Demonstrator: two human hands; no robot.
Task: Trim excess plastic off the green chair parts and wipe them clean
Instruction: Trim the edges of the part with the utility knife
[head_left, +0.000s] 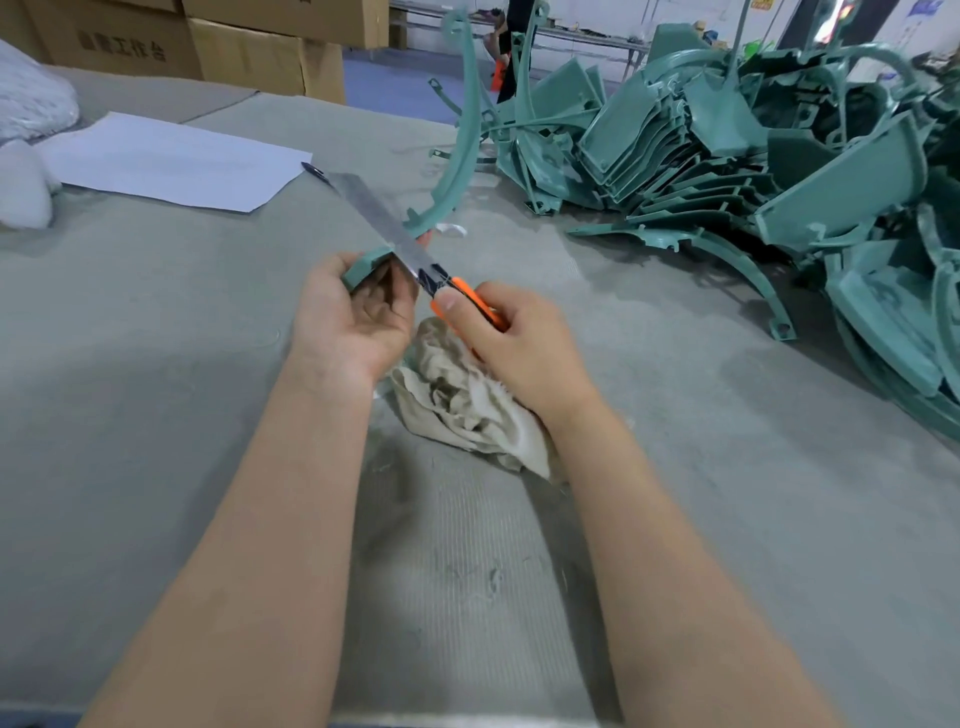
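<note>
Trimming under way. We are gripping the near end of a curved green part (464, 150) in our left hand (353, 317), fingers curled round it, palm turned up. The part is arcing up and away beyond the fingers. Our right hand (519, 348) is holding a knife (376, 215) by its orange handle, fingers curled round it, thumb lying along the top. The long blade is lying across the part's end, just above the left fingertips, pointing away to the left. A rag (467, 410) is sitting crumpled on the table (156, 364) under the right wrist, between both forearms. A pile of parts (753, 171) is lying well beyond the right hand. Paper (171, 161) is lying far beyond the left.
</note>
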